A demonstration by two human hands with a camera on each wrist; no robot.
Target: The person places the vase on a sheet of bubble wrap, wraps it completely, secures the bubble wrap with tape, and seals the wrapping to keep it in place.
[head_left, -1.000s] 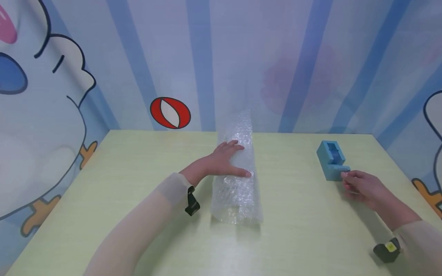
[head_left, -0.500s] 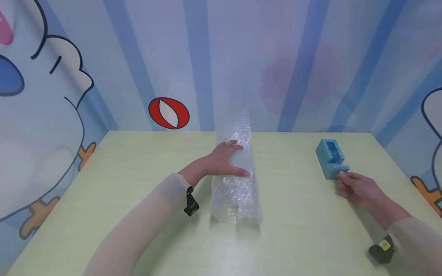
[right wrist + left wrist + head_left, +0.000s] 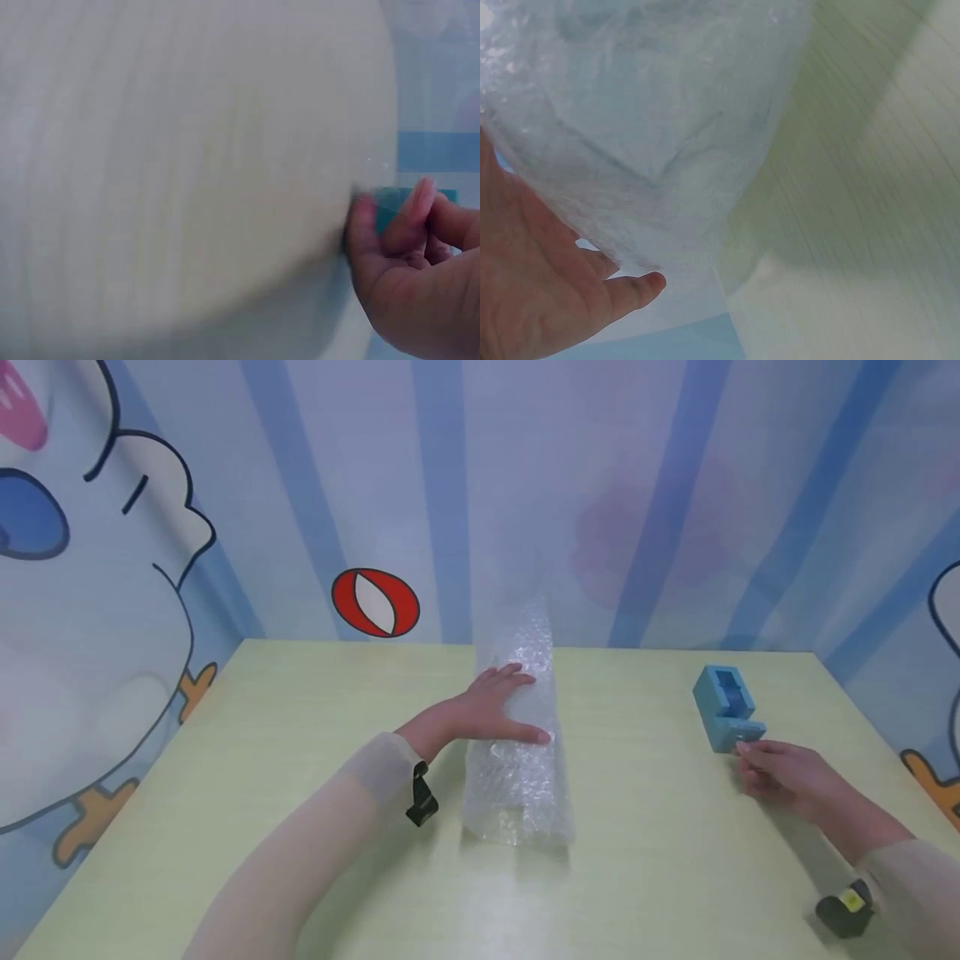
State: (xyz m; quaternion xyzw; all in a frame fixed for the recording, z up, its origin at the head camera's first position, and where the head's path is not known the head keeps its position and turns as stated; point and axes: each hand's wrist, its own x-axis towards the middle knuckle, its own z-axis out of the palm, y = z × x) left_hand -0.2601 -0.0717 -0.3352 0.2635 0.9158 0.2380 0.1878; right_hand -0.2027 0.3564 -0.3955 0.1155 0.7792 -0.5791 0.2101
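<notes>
A long folded piece of bubble wrap point(image 3: 517, 785) lies at the middle of the table in the head view, its far end reaching up toward the wall. My left hand point(image 3: 487, 708) rests over it with fingers and thumb spread. In the left wrist view the translucent bubble wrap point(image 3: 667, 97) fills much of the picture beside the left hand point(image 3: 547, 285). At the right, a light-blue tape dispenser point(image 3: 711, 714) stands on the table. My right hand point(image 3: 787, 777) is right at its front end, thumb and fingertips pinching what looks like the clear tape's end.
The pale wood-look table point(image 3: 637, 860) meets a blue striped wall point(image 3: 510, 485) at its back edge. Side walls with printed cartoon figures stand left and right. A dark camera point(image 3: 422, 802) is strapped at the left wrist, another camera point(image 3: 845, 910) at the right.
My right hand's fingertips have shifted slightly lower along the dispenser's front end. My left hand stays spread on the bubble wrap. The head view has shifted a little.
</notes>
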